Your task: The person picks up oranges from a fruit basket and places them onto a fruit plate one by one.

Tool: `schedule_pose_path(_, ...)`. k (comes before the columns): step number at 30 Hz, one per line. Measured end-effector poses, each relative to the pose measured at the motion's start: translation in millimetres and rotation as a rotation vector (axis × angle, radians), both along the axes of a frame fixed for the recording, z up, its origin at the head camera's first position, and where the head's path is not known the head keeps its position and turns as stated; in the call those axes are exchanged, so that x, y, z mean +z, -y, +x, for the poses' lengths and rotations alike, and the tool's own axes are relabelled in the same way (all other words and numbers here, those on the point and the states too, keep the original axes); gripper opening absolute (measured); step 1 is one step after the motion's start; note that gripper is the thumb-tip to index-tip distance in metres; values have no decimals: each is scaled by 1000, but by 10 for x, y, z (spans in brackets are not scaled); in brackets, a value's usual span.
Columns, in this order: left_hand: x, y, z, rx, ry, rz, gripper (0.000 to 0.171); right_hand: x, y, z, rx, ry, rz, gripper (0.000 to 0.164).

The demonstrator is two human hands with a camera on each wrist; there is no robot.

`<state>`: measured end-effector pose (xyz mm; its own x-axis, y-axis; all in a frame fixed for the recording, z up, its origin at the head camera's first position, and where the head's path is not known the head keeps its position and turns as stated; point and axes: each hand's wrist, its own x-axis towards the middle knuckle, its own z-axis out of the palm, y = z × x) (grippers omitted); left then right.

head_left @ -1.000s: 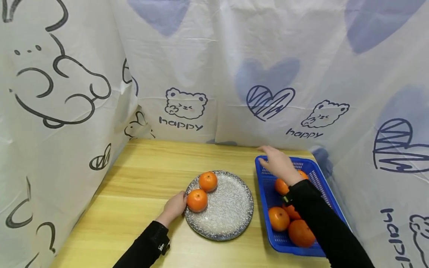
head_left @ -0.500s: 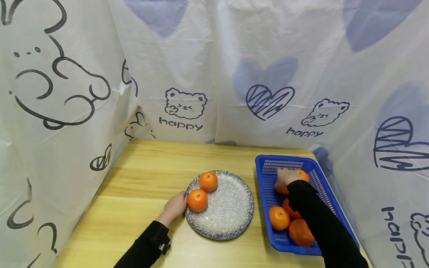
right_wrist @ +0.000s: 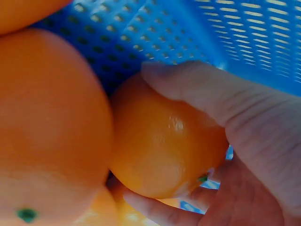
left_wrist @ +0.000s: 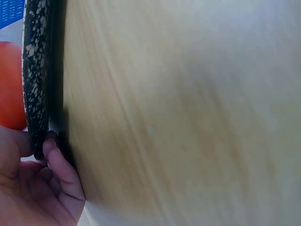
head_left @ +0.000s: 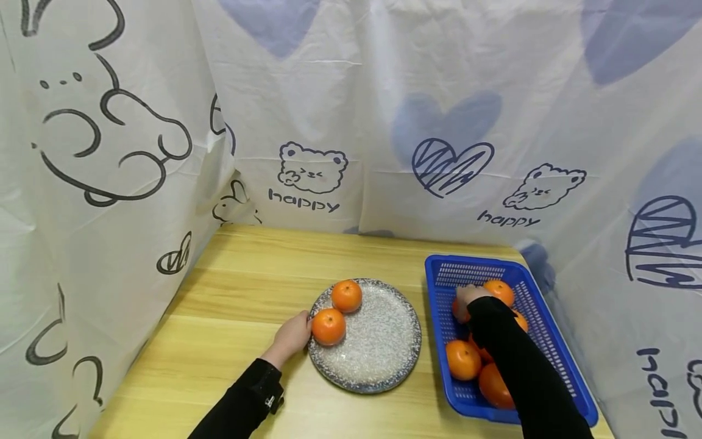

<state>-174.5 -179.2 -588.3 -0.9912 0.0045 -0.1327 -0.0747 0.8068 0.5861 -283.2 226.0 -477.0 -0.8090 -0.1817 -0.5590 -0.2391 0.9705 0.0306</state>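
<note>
Two oranges (head_left: 328, 327) rest on the plate (head_left: 384, 341), whose rim the left hand (head_left: 293, 333) pinches. The right hand (head_left: 471, 296) clasps a third orange (right_wrist: 164, 141) between thumb and fingers inside the basket (head_left: 477, 268). Caution: tilting the plate may roll its fruit off; the neighbouring orange (right_wrist: 51, 127) may obstruct lifting.

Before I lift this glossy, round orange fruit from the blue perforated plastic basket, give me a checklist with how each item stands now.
1. Right hand around the glossy fruit: ok, thumb and fingers hold it.
2. Glossy fruit off the basket floor: cannot tell.
3. Left hand on the round, speckled grey plate: ok, pinching its rim.
4. Plate space: ok, two round orange fruits sit near the left hand; bare surface beyond.
</note>
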Motion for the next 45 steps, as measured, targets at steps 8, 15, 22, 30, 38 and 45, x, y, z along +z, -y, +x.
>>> schedule_pose_path(8, 26, -6, -15, 7, -9, -7, 24, 417, 207, -92, 56, -20, -9, 73)
schedule_pose_path(15, 18, -2, -14, -7, -1, -19, 24, 999, 488, -27, 79, -274, -131, 72)
schedule_pose_path(22, 23, 8, 2, 1, 4, -20, 25, 1064, 780, 4, 237, -801, -545, 71)
schedule_pose_path(30, 34, -11, 5, 6, -1, -12, 24, 680, 1063, -8, 364, -922, -693, 79)
schedule_pose_path(38, 2, 13, 15, 2, 4, -20, 23, 131, 1298, 26, 516, -637, -480, 72)
schedule_pose_path(45, -15, 19, -1, -4, -5, -9, 24, -89, 1441, 40, 563, -452, -348, 65)
